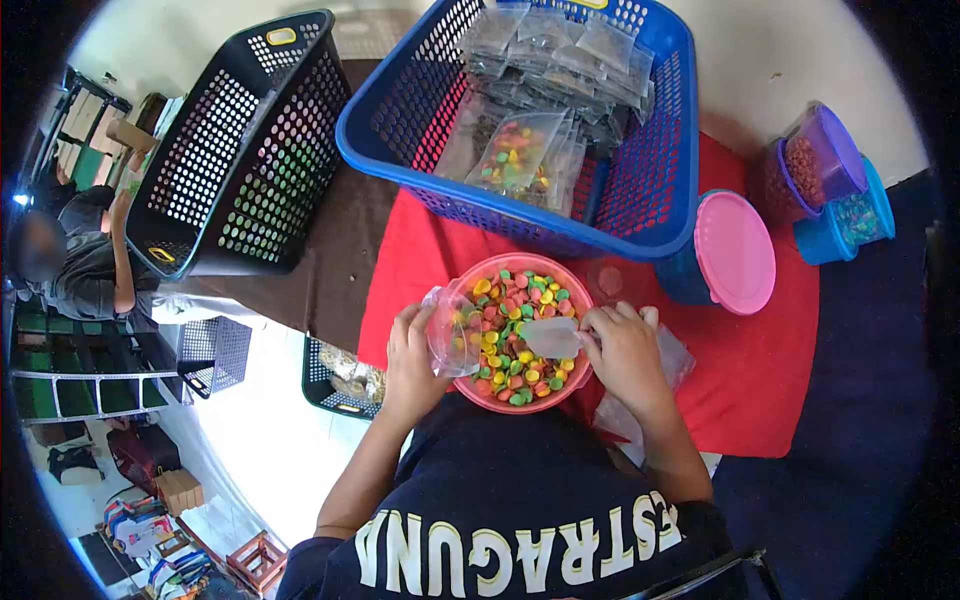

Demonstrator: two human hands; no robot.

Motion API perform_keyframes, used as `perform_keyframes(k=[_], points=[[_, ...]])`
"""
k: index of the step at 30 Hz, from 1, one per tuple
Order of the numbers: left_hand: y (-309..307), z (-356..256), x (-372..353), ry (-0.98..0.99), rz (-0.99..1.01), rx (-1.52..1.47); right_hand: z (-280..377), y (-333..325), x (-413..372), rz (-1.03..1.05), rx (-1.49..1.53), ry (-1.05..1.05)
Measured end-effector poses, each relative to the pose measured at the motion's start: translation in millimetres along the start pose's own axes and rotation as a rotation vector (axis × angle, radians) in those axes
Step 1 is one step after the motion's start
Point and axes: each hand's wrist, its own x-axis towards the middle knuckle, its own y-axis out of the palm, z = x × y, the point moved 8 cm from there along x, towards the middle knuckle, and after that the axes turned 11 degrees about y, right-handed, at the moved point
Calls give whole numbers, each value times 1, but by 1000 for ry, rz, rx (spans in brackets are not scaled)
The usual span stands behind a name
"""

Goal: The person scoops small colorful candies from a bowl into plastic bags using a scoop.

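Observation:
A pink bowl (565, 270) full of small red, yellow, green and brown round pieces (512, 300) stands in front of my body. Clear plastic is gripped in my left hand (408, 358); it looks like a small plastic bag (452, 338) and sits over the bowl's left side, with some coloured pieces showing through or in it. My right hand (628, 350) is closed on a whitish flat scoop (550, 338), whose blade lies over the pieces. Beneath my right forearm are loose clear plastic bags (676, 360).
Behind the bowl, a blue basket (520, 215) holds many filled clear packets (570, 65). A dark basket (280, 160) stands left of it. To the right are a pink-lidded tub (735, 252) and smaller containers (815, 165) on red cloth (760, 370). Another person (85, 250) is at far left.

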Motion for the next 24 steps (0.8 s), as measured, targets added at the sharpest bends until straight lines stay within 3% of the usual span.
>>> perform_keyframes(k=[5,11,19,24], points=[[1,3,0,-13,12,-18,13,-15,-6,-77,-21,-29],[-1,1,3,22,17,-10,44,4,-28,20,-85,-119],[-1,4,4,12,-4,-65,28,-13,-11,-109,-292,-9],[1,10,3,38,-5,-88,42,-2,-13,-51,-266,-28]])
